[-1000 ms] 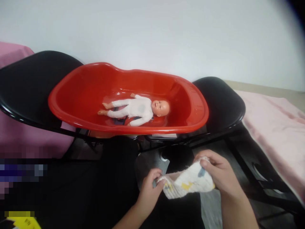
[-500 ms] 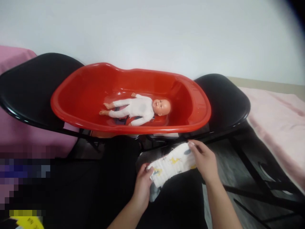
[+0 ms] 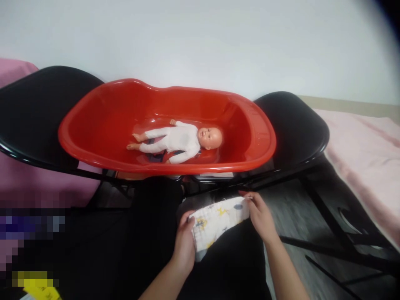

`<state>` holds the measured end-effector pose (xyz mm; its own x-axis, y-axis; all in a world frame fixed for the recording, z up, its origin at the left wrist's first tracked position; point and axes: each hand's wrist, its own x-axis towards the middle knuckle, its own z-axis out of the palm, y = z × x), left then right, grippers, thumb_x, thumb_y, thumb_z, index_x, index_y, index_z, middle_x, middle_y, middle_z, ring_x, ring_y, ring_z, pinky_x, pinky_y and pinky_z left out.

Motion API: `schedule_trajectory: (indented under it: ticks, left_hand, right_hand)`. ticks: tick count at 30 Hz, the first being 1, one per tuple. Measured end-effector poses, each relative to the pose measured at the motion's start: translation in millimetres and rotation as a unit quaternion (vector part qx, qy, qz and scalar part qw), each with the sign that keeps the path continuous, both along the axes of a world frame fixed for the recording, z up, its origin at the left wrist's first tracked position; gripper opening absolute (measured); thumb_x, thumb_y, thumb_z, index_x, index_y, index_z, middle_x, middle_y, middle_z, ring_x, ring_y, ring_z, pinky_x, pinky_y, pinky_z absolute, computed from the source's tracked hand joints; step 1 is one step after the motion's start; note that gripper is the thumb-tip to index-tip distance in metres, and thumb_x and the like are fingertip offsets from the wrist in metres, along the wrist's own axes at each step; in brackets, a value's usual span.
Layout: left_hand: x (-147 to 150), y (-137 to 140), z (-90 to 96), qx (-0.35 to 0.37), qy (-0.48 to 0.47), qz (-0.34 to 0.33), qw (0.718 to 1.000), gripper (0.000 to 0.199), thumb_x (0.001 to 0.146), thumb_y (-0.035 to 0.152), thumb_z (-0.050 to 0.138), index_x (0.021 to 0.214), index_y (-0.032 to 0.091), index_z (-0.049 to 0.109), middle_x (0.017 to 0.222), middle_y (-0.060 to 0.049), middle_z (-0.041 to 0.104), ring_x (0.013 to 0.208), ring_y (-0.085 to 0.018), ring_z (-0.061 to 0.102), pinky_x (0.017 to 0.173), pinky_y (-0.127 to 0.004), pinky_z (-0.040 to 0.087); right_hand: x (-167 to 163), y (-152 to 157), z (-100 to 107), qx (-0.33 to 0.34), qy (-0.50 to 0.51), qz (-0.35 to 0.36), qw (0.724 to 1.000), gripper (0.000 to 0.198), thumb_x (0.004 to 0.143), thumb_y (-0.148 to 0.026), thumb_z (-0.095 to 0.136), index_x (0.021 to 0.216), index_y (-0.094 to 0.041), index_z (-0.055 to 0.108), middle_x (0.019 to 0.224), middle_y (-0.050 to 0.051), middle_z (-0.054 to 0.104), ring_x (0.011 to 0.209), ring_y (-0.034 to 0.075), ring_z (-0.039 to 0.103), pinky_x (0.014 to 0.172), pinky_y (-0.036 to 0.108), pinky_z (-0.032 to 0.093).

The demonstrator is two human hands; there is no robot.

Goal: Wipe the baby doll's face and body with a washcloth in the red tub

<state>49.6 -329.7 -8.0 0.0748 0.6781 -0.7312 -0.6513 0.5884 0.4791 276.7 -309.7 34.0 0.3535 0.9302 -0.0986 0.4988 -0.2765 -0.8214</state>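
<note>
A folded white cloth [image 3: 220,223] printed with yellow, blue and grey figures is stretched between my two hands, above my dark-clothed lap. My left hand [image 3: 186,237] pinches its left end, thumb on top. At its upper right corner, my right hand [image 3: 261,214] grips the edge between thumb and fingers. Beyond the cloth stands a red baby bathtub [image 3: 109,160]. Inside it lies a baby doll [image 3: 183,139] on its back, with a white cloth body and its head to the right. Neither hand touches the doll or the tub.
The tub rests across black chairs, one seat [image 3: 46,112] at the left and another [image 3: 300,129] at the right. Pink cloth [image 3: 368,154] covers a surface at far right, and a darker pink cloth [image 3: 43,179] hangs at left. A pale wall [image 3: 200,41] rises behind.
The cloth's right end has come down and slightly left with my right hand, and more of its printed face is spread out. The view has shifted slightly; the doll lies as before.
</note>
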Motion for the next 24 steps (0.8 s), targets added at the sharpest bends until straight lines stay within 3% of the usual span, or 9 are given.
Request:
schedule_trajectory:
  ticks: [4, 10, 13, 19, 24]
  left_hand:
    - [1, 2, 2.2, 0.0, 0.005, 0.011, 1.0, 0.04, 0.076, 0.037, 0.072, 0.107, 0.022, 0.053, 0.093, -0.004, 0.071, 0.089, -0.023, 0.07, 0.077, -0.034, 0.054]
    - [3, 3, 8.0, -0.025, 0.013, 0.048, 0.998, 0.035, 0.075, 0.033, 0.071, 0.103, 0.022, 0.052, 0.087, -0.003, 0.07, 0.081, -0.022, 0.07, 0.072, -0.033, 0.054]
    - [2, 3, 5.2, -0.041, 0.032, 0.072, 0.996, 0.034, 0.075, 0.032, 0.068, 0.104, 0.023, 0.052, 0.085, -0.002, 0.07, 0.076, -0.022, 0.07, 0.07, -0.033, 0.054]
    - [-3, 1, -5.0, 0.054, 0.096, 0.024, 0.994, 0.02, 0.073, 0.025, 0.066, 0.09, 0.02, 0.056, 0.086, 0.0, 0.067, 0.079, -0.019, 0.066, 0.07, -0.029, 0.051]
    - [-11, 4, -1.7, 0.157, 0.175, 0.013, 0.972, 0.012, 0.078, 0.025, 0.065, 0.087, 0.019, 0.06, 0.103, -0.003, 0.067, 0.094, -0.018, 0.063, 0.081, -0.029, 0.05]
  right_hand:
    - [-3, -2, -15, -0.014, -0.001, 0.003, 1.0, 0.022, 0.092, -0.039, 0.046, 0.091, -0.019, 0.056, 0.1, 0.005, 0.068, 0.088, 0.019, 0.061, 0.079, 0.029, 0.045]
    - [-5, -3, -26, -0.001, 0.036, -0.014, 0.999, 0.017, 0.09, -0.035, 0.05, 0.09, -0.019, 0.056, 0.107, 0.008, 0.068, 0.095, 0.021, 0.062, 0.081, 0.03, 0.045]
    - [0, -8, -32, 0.013, 0.047, 0.02, 0.999, 0.015, 0.09, -0.032, 0.052, 0.082, -0.02, 0.055, 0.109, 0.008, 0.068, 0.1, 0.021, 0.061, 0.085, 0.031, 0.044]
    - [10, -19, -40, 0.093, 0.023, 0.09, 0.991, 0.024, 0.089, -0.017, 0.045, 0.065, -0.019, 0.048, 0.108, 0.007, 0.064, 0.102, 0.019, 0.061, 0.088, 0.032, 0.044]
    - [13, -24, -25, 0.156, -0.008, 0.09, 0.984, 0.02, 0.083, -0.007, 0.044, 0.085, -0.022, 0.056, 0.101, 0.004, 0.062, 0.096, 0.017, 0.06, 0.082, 0.028, 0.045]
